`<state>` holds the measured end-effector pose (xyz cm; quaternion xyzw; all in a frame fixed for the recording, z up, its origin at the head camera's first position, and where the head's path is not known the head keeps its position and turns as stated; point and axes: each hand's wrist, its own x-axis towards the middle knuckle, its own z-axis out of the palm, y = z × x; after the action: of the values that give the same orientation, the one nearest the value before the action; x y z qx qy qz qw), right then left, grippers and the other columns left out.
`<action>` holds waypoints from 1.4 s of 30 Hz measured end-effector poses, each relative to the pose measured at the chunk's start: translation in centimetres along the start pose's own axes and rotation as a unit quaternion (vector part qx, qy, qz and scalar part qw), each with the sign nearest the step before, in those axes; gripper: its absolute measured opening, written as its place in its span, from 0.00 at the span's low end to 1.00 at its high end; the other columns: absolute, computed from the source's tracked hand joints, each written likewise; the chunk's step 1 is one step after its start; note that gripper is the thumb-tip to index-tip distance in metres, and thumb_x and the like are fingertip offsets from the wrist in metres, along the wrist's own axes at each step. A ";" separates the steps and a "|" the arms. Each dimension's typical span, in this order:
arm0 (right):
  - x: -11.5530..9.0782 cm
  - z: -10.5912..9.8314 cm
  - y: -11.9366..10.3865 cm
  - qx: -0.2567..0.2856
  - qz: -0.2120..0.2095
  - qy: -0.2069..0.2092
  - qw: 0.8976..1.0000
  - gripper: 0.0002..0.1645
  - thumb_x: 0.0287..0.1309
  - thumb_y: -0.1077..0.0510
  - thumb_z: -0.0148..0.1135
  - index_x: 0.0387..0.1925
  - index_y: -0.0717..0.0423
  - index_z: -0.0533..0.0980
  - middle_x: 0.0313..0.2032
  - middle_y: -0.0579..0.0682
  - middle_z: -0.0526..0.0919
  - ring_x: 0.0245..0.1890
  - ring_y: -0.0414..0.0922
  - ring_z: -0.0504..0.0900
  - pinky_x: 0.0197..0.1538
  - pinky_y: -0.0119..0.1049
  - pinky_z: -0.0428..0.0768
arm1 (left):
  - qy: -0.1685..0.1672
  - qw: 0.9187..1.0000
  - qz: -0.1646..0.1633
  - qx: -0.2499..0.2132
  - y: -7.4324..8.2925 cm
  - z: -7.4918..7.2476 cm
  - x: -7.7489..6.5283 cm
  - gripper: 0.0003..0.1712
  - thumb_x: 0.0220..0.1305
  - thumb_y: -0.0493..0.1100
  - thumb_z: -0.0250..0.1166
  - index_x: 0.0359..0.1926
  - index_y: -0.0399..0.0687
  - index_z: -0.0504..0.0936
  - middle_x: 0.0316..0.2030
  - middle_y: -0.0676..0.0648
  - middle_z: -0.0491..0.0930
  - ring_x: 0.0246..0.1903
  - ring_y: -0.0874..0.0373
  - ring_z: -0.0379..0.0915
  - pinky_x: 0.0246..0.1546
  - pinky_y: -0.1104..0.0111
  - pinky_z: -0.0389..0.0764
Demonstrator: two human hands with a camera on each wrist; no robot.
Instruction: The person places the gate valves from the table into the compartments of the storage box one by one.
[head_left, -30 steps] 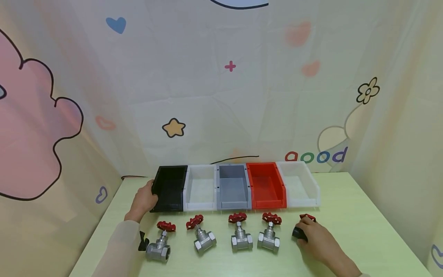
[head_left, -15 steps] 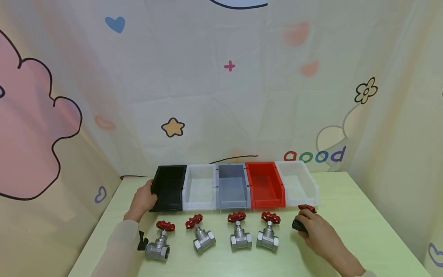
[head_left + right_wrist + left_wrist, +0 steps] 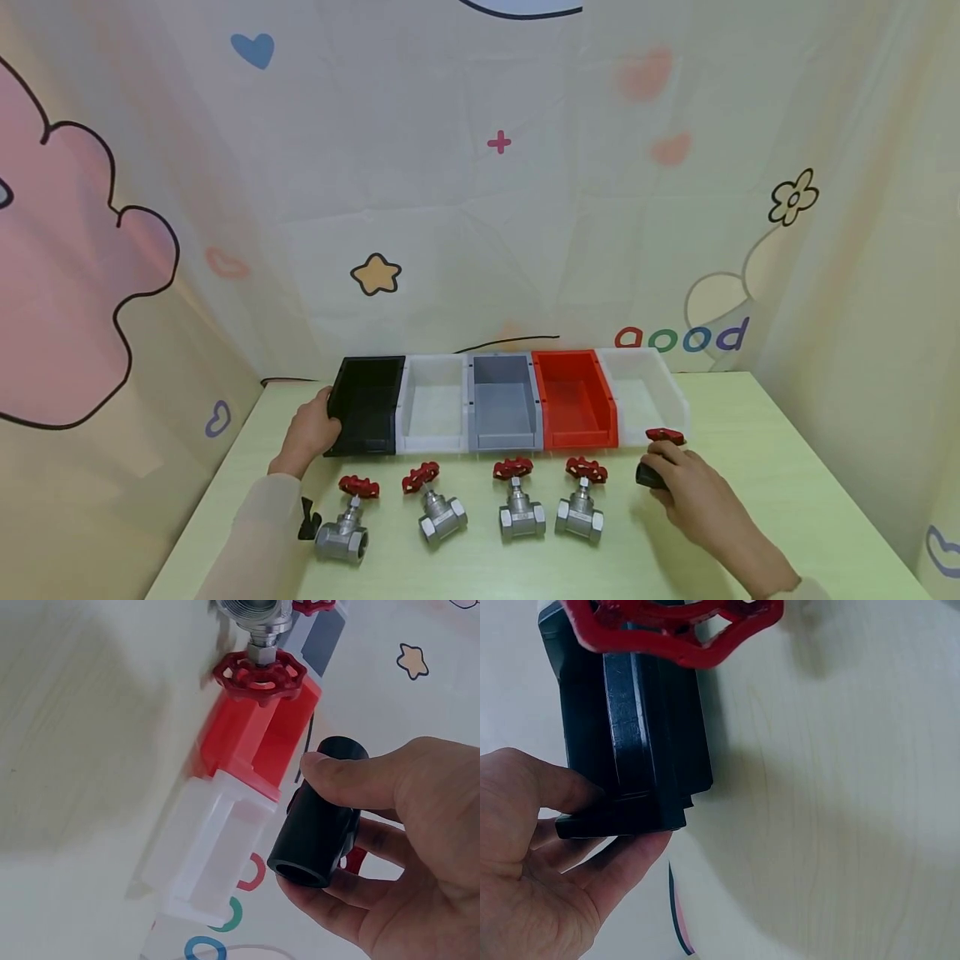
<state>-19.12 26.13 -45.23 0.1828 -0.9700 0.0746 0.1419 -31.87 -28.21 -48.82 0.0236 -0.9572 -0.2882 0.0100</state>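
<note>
My left hand (image 3: 307, 435) pinches the left side wall of a black bin (image 3: 365, 433), thumb inside and fingers outside in the left wrist view. My right hand (image 3: 697, 496) grips a black plastic valve with a red handle (image 3: 665, 435), raised in front of the right white bin (image 3: 656, 437). In the right wrist view the thumb presses on the valve's black tube (image 3: 311, 832); fingers curl behind it and partly hide the handle. Several metal gate valves with red handwheels stand in a row, among them one at the left (image 3: 341, 540) and one at the right (image 3: 581, 515).
Between the black and right white bins stand another white bin (image 3: 433, 445), a grey bin (image 3: 507, 442) and a red bin (image 3: 581, 439), side by side. A small black piece (image 3: 309, 521) shows beside my left sleeve. A printed curtain (image 3: 450, 192) hangs behind the table (image 3: 757, 467).
My right hand has lifted the black valve and moved slightly forward, so its red handle now overlaps the right white bin's front edge. My left hand stays on the black bin.
</note>
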 end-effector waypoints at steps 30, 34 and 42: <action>1.8 -2.5 1.3 -0.018 -0.044 0.054 0.997 0.24 0.45 0.67 0.74 0.49 0.62 0.82 0.52 0.59 0.82 0.47 0.61 0.82 0.49 0.57 0.81 | -0.014 1.000 0.002 -0.015 -0.1 0.1 -0.1 0.39 0.63 0.33 0.47 0.75 0.34 0.49 0.12 0.51 0.63 0.11 0.61 0.51 0.14 0.69 0.58; 2.1 -2.9 1.5 -0.021 -0.043 0.053 0.997 0.25 0.46 0.68 0.74 0.50 0.62 0.81 0.53 0.59 0.81 0.47 0.62 0.81 0.49 0.57 0.81 | -0.019 1.000 0.002 -0.017 0.0 0.1 -0.1 0.40 0.63 0.33 0.47 0.75 0.34 0.48 0.12 0.51 0.63 0.11 0.61 0.51 0.14 0.69 0.58; 3.0 -3.3 2.0 -0.015 -0.043 0.048 0.998 0.26 0.48 0.68 0.73 0.52 0.64 0.80 0.55 0.61 0.81 0.48 0.63 0.81 0.50 0.58 0.81 | -0.018 1.000 0.000 -0.015 -0.3 0.1 0.0 0.40 0.63 0.33 0.47 0.75 0.34 0.48 0.12 0.51 0.63 0.11 0.61 0.51 0.15 0.68 0.59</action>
<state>-21.71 27.58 -41.38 0.2186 -0.9543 0.0622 0.1943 -31.90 -28.39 -49.05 0.0184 -0.9529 -0.3027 -0.0065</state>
